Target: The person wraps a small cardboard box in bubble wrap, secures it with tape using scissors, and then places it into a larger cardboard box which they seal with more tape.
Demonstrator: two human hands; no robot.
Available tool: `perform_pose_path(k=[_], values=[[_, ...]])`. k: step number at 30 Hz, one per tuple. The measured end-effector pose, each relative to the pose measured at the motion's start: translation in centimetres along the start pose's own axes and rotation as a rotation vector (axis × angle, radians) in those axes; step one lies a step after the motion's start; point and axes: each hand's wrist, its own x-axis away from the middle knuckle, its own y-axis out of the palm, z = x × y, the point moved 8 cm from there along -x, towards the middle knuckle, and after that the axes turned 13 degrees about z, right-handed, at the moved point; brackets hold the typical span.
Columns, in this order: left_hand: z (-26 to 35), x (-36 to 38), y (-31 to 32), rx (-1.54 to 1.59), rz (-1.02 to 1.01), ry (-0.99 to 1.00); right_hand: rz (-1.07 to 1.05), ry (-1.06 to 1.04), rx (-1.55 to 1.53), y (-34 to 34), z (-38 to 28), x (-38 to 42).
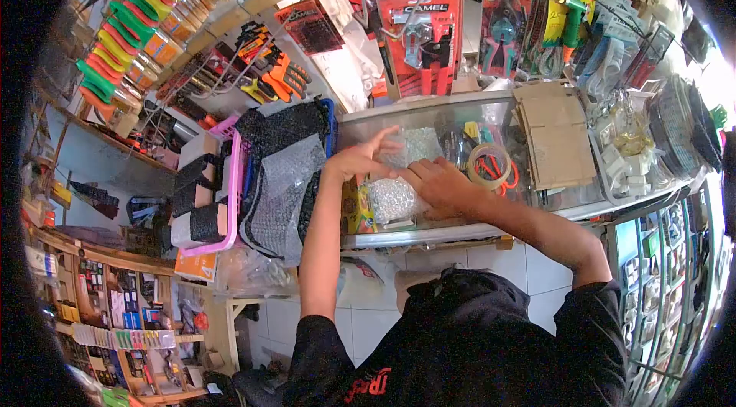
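Both hands meet over a bubble-wrapped bundle (395, 198) near the front edge of the glass tabletop (452, 232). My left hand (360, 155) is spread open, fingers stretched above the wrap's far side; I can't tell whether it is touching. My right hand (443, 186) lies flat, palm down, pressing the bundle's right side, gripping nothing that I can see. I count one bundle.

Just right of my right hand sits one roll of clear tape (491, 162), with orange-handled scissors (502, 175) beside it. Toward the right end of the tabletop lies a stack of flat cardboard pieces (553, 135). At the left edge stands one pink basket (230, 200) and a loose sheet of bubble wrap (285, 185) draped over dark mesh.

Hanging behind the far edge, red tool cards (422, 27) read "CAMEL"; I count at least three. Other labels are too small to read.
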Motion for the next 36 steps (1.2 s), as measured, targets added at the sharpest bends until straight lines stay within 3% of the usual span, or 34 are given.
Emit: perform_pose_path(k=[3, 6, 9, 10, 13, 16, 19, 22, 25, 36], values=[[0.3, -1.6, -1.4, 0.031, 0.028, 0.051, -0.067, 0.049, -0.060, 0.4, 1.3, -0.6], [-3.2, -5.1, -4.3, 0.151, 0.267, -0.027, -0.112, 0.066, -0.099, 1.5, 1.8, -0.8], [-2.4, -7.9, -4.0, -0.773, 0.355, 0.174, -0.131, 0.063, -0.145, 2.2, 2.4, -0.8], [-3.0, -7.0, -3.8, -0.954, 0.551, 0.221, -0.137, 0.058, -0.165, 2.3, 2.6, -0.9], [-4.8, -8.3, -3.7, -1.027, 0.560, 0.136, -0.139, 0.057, -0.185, 2.4, 2.7, -1.1], [-6.3, -9.8, -3.5, -1.023, 0.377, 0.120, -0.121, 0.054, -0.170, 1.9, 2.5, -1.0], [-7.0, -9.9, -3.7, -0.819, 0.206, 0.007, -0.167, 0.076, -0.184, 1.7, 2.4, -1.1], [-5.6, -9.0, -3.9, -0.705, 0.306, 0.208, -0.164, 0.083, -0.181, 2.0, 2.4, -1.0], [-4.4, -7.5, -3.9, -0.541, 0.340, 0.189, -0.180, 0.084, -0.226, 2.1, 2.4, -1.1], [4.8, 1.5, 0.0, -0.429, 0.520, 0.202, -0.112, 0.073, -0.227, 1.3, 2.2, -0.6]])
